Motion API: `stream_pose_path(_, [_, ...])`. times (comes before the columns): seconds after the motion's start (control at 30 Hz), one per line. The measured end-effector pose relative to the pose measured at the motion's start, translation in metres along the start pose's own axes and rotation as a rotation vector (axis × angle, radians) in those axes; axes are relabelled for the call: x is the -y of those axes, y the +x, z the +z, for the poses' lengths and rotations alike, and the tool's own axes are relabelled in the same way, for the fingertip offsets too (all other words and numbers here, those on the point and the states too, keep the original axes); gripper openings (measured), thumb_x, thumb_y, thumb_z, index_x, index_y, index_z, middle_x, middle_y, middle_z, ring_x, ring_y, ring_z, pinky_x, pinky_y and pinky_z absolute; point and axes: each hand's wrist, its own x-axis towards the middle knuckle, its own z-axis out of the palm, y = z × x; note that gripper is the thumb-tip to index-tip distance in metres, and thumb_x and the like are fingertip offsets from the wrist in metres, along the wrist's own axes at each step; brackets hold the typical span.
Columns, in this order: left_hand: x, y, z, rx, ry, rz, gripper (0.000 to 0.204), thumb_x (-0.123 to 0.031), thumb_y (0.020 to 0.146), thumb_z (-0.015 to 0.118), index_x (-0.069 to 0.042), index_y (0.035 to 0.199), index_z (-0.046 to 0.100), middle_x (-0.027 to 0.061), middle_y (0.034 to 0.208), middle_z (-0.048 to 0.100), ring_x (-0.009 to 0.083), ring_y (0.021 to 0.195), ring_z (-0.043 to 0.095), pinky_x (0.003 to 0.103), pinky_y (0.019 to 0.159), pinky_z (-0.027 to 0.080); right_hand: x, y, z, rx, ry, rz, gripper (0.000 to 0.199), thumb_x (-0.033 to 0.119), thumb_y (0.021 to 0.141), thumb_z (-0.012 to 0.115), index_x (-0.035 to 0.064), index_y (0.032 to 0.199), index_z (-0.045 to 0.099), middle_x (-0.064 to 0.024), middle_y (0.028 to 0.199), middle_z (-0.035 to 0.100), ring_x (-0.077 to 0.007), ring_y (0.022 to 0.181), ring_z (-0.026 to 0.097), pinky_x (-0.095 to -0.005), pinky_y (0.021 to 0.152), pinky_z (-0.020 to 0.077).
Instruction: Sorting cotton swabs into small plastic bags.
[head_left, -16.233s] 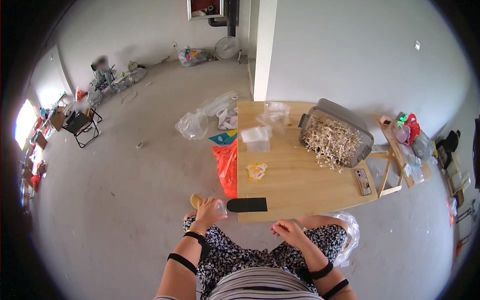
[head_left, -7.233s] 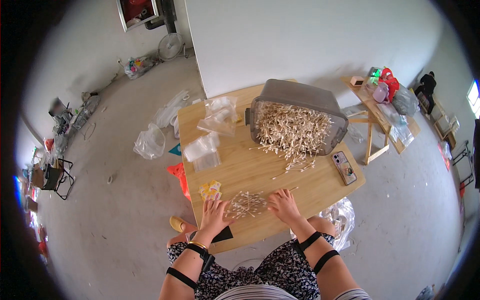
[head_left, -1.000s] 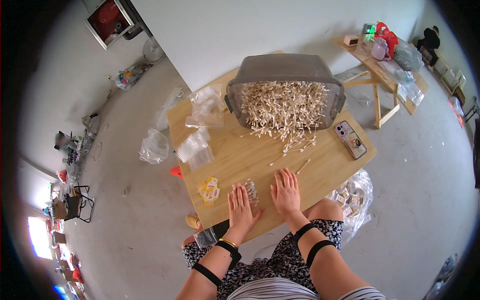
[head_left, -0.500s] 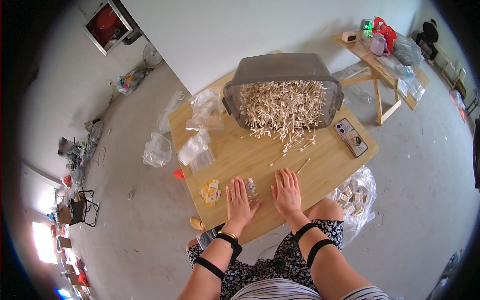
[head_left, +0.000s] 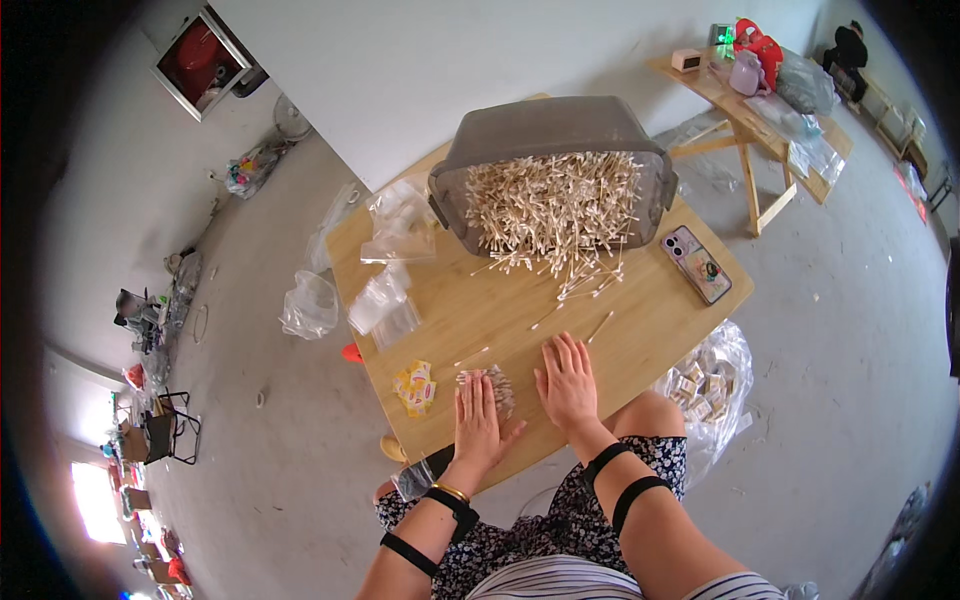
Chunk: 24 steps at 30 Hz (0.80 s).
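My left hand [head_left: 478, 420] lies flat, fingers stretched forward, over a small bunch of cotton swabs [head_left: 504, 388] whose tips show around the fingers. A single swab [head_left: 471, 357] lies just beyond my left fingertips. Flat on the wooden table [head_left: 470, 310] to its right rests my right hand [head_left: 567, 385], fingers out and holding nothing. Two loose swabs lie beyond it, the nearer one [head_left: 600, 327] close to its fingertips. Farther back, a grey translucent plastic bin [head_left: 550, 130] lies tipped on its side, and a heap of cotton swabs [head_left: 555, 205] spills from its mouth.
Yellow-and-white paper labels [head_left: 415, 388] lie left of my left hand. Clear plastic bags [head_left: 385, 305] are at the table's left edge. A phone [head_left: 697, 265] lies at the right. A bag of small packs [head_left: 705, 385] stands on the floor; a second table [head_left: 740, 110] is behind.
A single swab now lies apart, beyond my left fingertips, and more of the bunch shows around that hand. My right hand stays flat on the table. The whole view has shifted slightly.
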Motion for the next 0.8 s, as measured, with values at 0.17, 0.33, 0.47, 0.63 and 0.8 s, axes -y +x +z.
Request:
stream_pose_path(0.17, [-0.012, -0.019, 0.006, 0.017, 0.108, -0.013, 0.107, -0.059, 0.088, 0.059, 0.013, 0.153, 0.013, 0.0286, 0.162, 0.012, 0.0412, 0.152, 0.006, 0.055, 0.123, 0.006, 0.001, 0.0, -0.002, 0.016, -0.005, 0.005, 0.048, 0.03, 0.097, 0.054, 0.0012, 0.136, 0.053, -0.0152, 0.143, 0.048, -0.029, 0.141, 0.036, -0.0458, 0.121, 0.0243])
stream_pose_path(0.33, [-0.002, -0.006, 0.008, -0.011, 0.066, -0.015, 0.106, -0.058, 0.087, 0.061, 0.01, 0.154, 0.014, 0.0265, 0.162, 0.013, 0.0394, 0.153, 0.006, 0.056, 0.123, 0.004, 0.002, 0.001, -0.001, 0.016, -0.001, 0.005, 0.049, 0.03, 0.097, 0.053, 0.0007, 0.136, 0.053, -0.0153, 0.143, 0.047, -0.029, 0.142, 0.036, -0.0458, 0.122, 0.0237])
stream_pose_path(0.47, [-0.002, 0.006, -0.005, 0.038, 0.091, -0.048, 0.106, -0.063, 0.088, 0.055, 0.007, 0.155, 0.014, 0.0229, 0.164, 0.014, 0.0365, 0.153, 0.007, 0.056, 0.123, 0.003, 0.0, -0.001, -0.001, 0.023, -0.015, 0.005, 0.048, 0.029, 0.097, 0.053, 0.0003, 0.136, 0.053, -0.0154, 0.144, 0.047, -0.0291, 0.142, 0.035, -0.0455, 0.122, 0.0232])
stream_pose_path(0.63, [0.008, 0.019, -0.003, -0.007, 0.089, -0.031, 0.105, -0.065, 0.089, 0.053, 0.006, 0.155, 0.014, 0.0225, 0.164, 0.014, 0.0356, 0.153, 0.008, 0.056, 0.123, 0.003, 0.002, 0.001, -0.002, 0.01, -0.001, 0.002, 0.048, 0.028, 0.097, 0.054, 0.0005, 0.136, 0.052, -0.0155, 0.143, 0.048, -0.0293, 0.142, 0.035, -0.0453, 0.122, 0.0236])
stream_pose_path(0.8, [0.011, 0.032, -0.008, -0.072, 0.053, -0.049, 0.101, -0.065, 0.091, 0.05, 0.005, 0.155, 0.015, 0.0225, 0.163, 0.017, 0.035, 0.153, 0.011, 0.055, 0.123, 0.003, -0.002, 0.0, 0.002, -0.008, -0.011, -0.003, 0.047, 0.027, 0.095, 0.056, 0.0007, 0.133, 0.054, -0.0155, 0.141, 0.049, -0.0296, 0.141, 0.036, -0.0455, 0.121, 0.0246])
